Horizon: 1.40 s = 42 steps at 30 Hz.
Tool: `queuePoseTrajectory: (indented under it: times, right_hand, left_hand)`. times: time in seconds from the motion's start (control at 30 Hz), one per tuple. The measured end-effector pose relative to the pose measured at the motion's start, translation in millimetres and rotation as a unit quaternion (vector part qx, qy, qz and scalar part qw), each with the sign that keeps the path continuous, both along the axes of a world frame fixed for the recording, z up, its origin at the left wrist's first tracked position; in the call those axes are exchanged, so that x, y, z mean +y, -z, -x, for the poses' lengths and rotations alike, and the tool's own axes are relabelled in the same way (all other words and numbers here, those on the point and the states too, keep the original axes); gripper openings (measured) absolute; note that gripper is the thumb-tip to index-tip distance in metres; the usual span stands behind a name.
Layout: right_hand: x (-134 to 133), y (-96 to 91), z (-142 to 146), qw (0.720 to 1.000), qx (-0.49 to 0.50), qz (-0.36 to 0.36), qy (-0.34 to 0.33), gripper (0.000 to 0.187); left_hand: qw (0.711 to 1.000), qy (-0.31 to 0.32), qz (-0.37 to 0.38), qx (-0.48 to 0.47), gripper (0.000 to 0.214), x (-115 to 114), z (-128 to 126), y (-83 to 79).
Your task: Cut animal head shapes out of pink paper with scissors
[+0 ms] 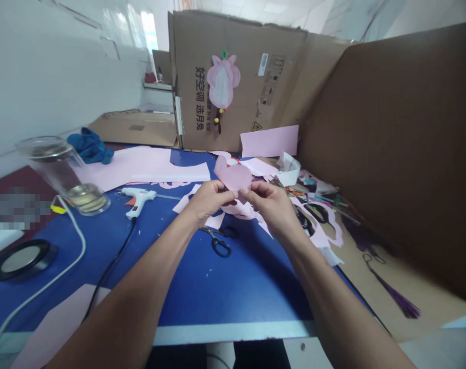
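At the near left edge of the blue counter (202, 297) lies a pink paper sheet (60, 320), its corner crossed by a black cord (112, 264). Farther in on that side is a roll of black tape (44, 252), beside a looping white cable (79, 241); toward the right, a purple tassel (404, 302) lies on brown cardboard. Between the forearms rest black-handled scissors (220, 247). Just beyond and above them, the left hand (210, 201) and right hand (270, 204) hold a pink paper cutout (235, 177) by its lower edge, the fingers of each clamped on it, the two thumbs close together. Left of the hands lies a white glue gun (139, 202), then a clear cup (89, 199) with pale liquid. Pink offcuts (242, 209) lie beneath and behind the hands. Farther back are larger pink sheets (141, 161) and a crumpled blue cloth (87, 146); behind stands a cardboard panel (240, 43) bearing a pink-and-white ornament (222, 89).
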State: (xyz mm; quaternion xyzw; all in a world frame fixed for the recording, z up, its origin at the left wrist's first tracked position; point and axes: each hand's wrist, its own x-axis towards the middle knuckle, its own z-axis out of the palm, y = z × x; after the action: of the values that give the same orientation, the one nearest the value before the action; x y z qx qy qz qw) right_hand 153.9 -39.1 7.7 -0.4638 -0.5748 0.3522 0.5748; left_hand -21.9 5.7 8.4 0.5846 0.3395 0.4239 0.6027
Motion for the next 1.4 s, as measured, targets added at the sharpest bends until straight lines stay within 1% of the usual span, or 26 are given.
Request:
queuePoseTrajectory:
  times: [0.07, 0.13, 0.2, 0.3, 0.4, 0.5, 0.67, 0.83, 1.0, 1.1, 1.4]
  right_hand:
    - [1, 1.0, -1, 1.0, 0.026, 0.006, -0.001, 0.02]
    - [1, 1.1, -2, 0.995, 0.092, 0.022, -0.012, 0.021]
    - [1, 0.6, -2, 0.985, 0.161, 0.043, -0.031, 0.025]
    - [1, -0.1, 0, 0.968, 0.233, 0.075, -0.052, 0.032]
    - [1, -0.4, 2, 0.956, 0.269, 0.101, -0.059, 0.036]
    - [1, -1.0, 4, 0.953, 0.28, 0.107, -0.053, 0.04]
    - [0, -2.9, 5, 0.951, 0.284, 0.113, -0.037, 0.044]
    - [0, -3.9, 6, 0.946, 0.301, 0.118, -0.039, 0.041]
    - [0, -3.8, 7, 0.937, 0.319, 0.135, -0.042, 0.043]
    - [1, -2.8, 7, 0.934, 0.326, 0.138, -0.042, 0.043]
    - [2, 0.8, 6, 0.937, 0.32, 0.133, -0.043, 0.04]
  left_hand:
    - [1.0, -0.004, 0.014, -0.018, 0.028, -1, -2, -0.5]
    - [0.998, -0.018, 0.046, -0.043, 0.032, -2, -4, -1.2]
    - [0.992, -0.021, 0.097, -0.081, 0.034, -4, -6, -2.0]
    - [0.97, 0.021, 0.184, -0.157, 0.03, -7, -9, -1.7]
    - [0.949, 0.056, 0.226, -0.211, 0.018, -9, -11, 0.7]
    - [0.948, 0.05, 0.218, -0.226, 0.013, -8, -12, 3.7]
    - [0.957, 0.002, 0.177, -0.228, 0.019, -5, -12, 5.5]
    - [0.96, 0.001, 0.146, -0.239, 0.024, -5, -13, 3.6]
    - [0.96, -0.015, 0.142, -0.24, 0.025, -5, -14, 2.5]
    - [0.961, -0.014, 0.138, -0.238, 0.027, -5, -14, 3.3]
    - [0.966, -0.013, 0.109, -0.232, 0.028, -5, -14, 3.9]
